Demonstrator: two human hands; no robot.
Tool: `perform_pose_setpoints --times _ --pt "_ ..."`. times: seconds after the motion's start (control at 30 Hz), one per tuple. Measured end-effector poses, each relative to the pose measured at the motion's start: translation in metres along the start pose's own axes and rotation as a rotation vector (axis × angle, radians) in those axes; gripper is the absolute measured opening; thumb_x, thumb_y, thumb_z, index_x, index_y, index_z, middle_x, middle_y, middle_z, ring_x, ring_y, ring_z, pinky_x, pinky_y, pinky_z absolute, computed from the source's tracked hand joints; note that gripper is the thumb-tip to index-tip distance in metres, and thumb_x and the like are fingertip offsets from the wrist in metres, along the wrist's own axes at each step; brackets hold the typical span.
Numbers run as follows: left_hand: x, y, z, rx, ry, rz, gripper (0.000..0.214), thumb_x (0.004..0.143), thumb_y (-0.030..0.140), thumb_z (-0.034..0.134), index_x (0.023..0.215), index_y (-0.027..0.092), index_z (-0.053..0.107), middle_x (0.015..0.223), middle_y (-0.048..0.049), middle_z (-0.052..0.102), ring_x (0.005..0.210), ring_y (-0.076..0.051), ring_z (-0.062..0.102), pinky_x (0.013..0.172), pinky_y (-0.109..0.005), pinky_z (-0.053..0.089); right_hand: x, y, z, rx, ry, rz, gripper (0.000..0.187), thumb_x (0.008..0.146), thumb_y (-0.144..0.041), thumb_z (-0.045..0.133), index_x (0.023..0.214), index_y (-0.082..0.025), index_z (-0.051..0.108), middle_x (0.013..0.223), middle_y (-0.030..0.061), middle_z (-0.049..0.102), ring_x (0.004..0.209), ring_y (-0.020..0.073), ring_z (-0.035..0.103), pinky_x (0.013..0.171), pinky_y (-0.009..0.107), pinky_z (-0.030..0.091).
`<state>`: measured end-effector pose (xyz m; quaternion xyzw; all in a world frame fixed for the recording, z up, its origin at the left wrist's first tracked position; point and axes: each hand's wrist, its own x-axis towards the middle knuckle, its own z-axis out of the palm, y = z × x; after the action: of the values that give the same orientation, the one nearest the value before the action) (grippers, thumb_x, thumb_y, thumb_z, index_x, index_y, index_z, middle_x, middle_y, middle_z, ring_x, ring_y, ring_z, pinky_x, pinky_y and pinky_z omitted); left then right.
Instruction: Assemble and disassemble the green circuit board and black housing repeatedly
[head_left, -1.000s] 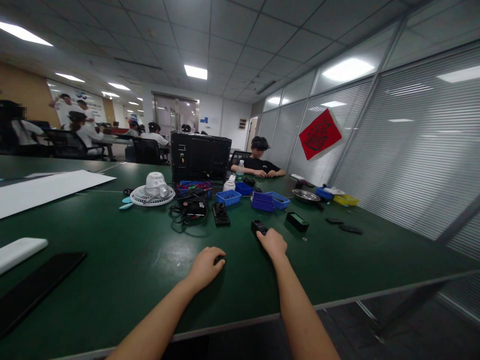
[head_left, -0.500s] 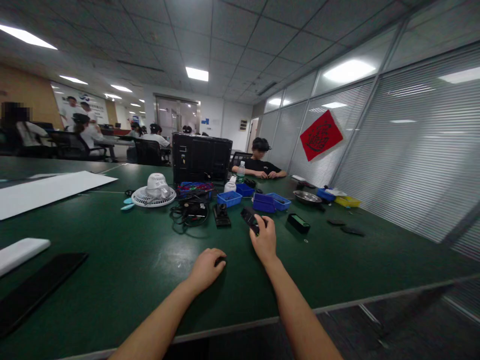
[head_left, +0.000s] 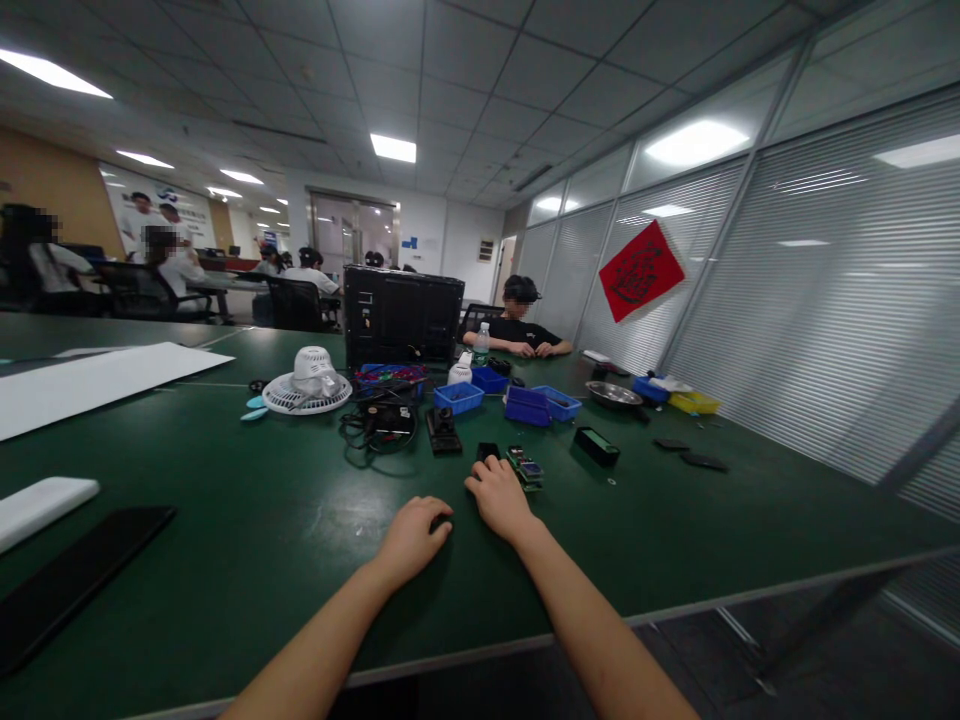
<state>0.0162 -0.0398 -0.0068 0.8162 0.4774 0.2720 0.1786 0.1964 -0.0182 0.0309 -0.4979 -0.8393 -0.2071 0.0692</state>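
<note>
My right hand [head_left: 501, 497] is closed around the near end of a small black plastic case [head_left: 487, 451], low at the table. Just right of it lies a small stack of green circuit boards [head_left: 527, 470]. My left hand [head_left: 412, 537] rests on the green table [head_left: 315, 570] with curled fingers; a dark patch shows between thumb and fingers, too dim to identify. Farther right stands an open black box with a green inside [head_left: 597, 446]. Beyond my hands is a black device on a flat base [head_left: 444, 432].
Behind are blue bins [head_left: 459, 398], a black power adapter with cables [head_left: 390, 418], a white fan [head_left: 309, 385] and a large black panel [head_left: 405, 318]. A metal dish [head_left: 615, 394] and flat black pieces [head_left: 703, 462] lie right. Across the table sits a person [head_left: 525, 330].
My right hand has moved left and down with the black case, from above the table to its surface. The circuit boards now show beside it. My left hand stays put.
</note>
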Motion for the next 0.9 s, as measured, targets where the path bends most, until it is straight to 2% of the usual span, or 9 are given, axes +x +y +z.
perform_pose_setpoints --times 0.1,0.23,0.33,0.53,0.63,0.7,0.77,0.83,0.9 --pt "0.000 0.000 0.000 -0.003 -0.003 -0.002 0.025 0.076 0.025 0.049 0.096 0.020 0.063 0.100 -0.0030 0.065 0.092 -0.018 0.055 0.086 -0.030 0.038 0.000 -0.002 -0.003 0.036 0.024 0.019 0.022 0.084 -0.019 0.044 0.096 -0.020 0.063 0.098 0.0093 0.055 0.095 0.0229 0.040 0.081 0.036 0.029" --pt "0.000 0.000 -0.001 -0.007 -0.001 -0.001 0.025 0.076 0.025 0.049 0.096 0.020 0.063 0.100 -0.0027 0.065 0.092 -0.017 0.055 0.086 -0.029 0.038 0.001 -0.003 0.000 0.058 0.082 0.230 0.033 0.081 -0.029 0.051 0.112 -0.020 0.055 0.111 0.0121 0.049 0.100 0.0252 0.039 0.084 0.037 0.030" --pt "0.000 0.000 -0.001 -0.003 -0.001 -0.003 0.025 0.076 0.025 0.049 0.096 0.021 0.063 0.100 -0.0027 0.065 0.092 -0.017 0.055 0.086 -0.029 0.038 0.002 0.000 0.006 0.067 0.069 0.345 0.033 0.080 -0.028 0.052 0.111 -0.019 0.056 0.114 0.0139 0.049 0.102 0.0264 0.039 0.084 0.037 0.032" --pt "0.000 0.003 -0.003 -0.002 -0.002 0.000 0.025 0.076 0.024 0.049 0.096 0.020 0.064 0.099 -0.0025 0.065 0.092 -0.017 0.055 0.085 -0.029 0.039 0.002 -0.002 0.013 0.107 0.057 0.287 0.020 0.079 -0.016 0.048 0.091 -0.018 0.064 0.100 0.0109 0.055 0.095 0.0225 0.044 0.079 0.032 0.035" --pt "-0.001 0.003 -0.004 0.003 -0.005 0.001 0.025 0.076 0.024 0.049 0.096 0.020 0.064 0.099 -0.0024 0.065 0.091 -0.017 0.055 0.085 -0.029 0.039 0.003 -0.009 0.010 0.128 0.088 0.229 0.018 0.078 -0.019 0.050 0.089 -0.019 0.064 0.096 0.0091 0.056 0.092 0.0217 0.045 0.076 0.031 0.035" --pt "-0.001 0.004 -0.004 0.003 -0.004 -0.003 0.025 0.076 0.024 0.049 0.095 0.021 0.064 0.098 -0.0021 0.065 0.092 -0.018 0.055 0.085 -0.029 0.039 0.003 -0.009 0.006 0.157 0.170 0.238 0.019 0.079 -0.026 0.051 0.093 -0.020 0.063 0.102 0.0086 0.055 0.093 0.0221 0.045 0.077 0.032 0.034" --pt "-0.001 0.004 -0.005 -0.002 -0.006 -0.010 0.025 0.076 0.024 0.049 0.095 0.021 0.063 0.099 -0.0019 0.065 0.092 -0.017 0.055 0.085 -0.029 0.039 0.002 -0.002 0.001 0.202 0.276 0.336 0.024 0.082 -0.034 0.048 0.098 -0.021 0.062 0.106 0.0085 0.054 0.094 0.0217 0.045 0.079 0.032 0.034" --pt "-0.001 0.005 -0.006 -0.007 -0.012 -0.017 0.025 0.076 0.025 0.049 0.095 0.021 0.063 0.100 -0.0019 0.064 0.092 -0.017 0.055 0.086 -0.029 0.039 -0.001 0.015 -0.003 0.246 0.344 0.535 0.030 0.087 -0.033 0.040 0.099 -0.019 0.062 0.101 0.0090 0.055 0.090 0.0199 0.047 0.079 0.030 0.034" --pt "-0.001 0.005 -0.007 -0.009 -0.016 -0.017 0.025 0.076 0.024 0.049 0.095 0.021 0.064 0.100 -0.0020 0.064 0.093 -0.017 0.055 0.087 -0.029 0.039 -0.006 0.037 -0.004 0.259 0.352 0.777 0.035 0.089 -0.030 0.032 0.099 -0.016 0.062 0.099 0.0100 0.057 0.090 0.0197 0.049 0.079 0.030 0.034"
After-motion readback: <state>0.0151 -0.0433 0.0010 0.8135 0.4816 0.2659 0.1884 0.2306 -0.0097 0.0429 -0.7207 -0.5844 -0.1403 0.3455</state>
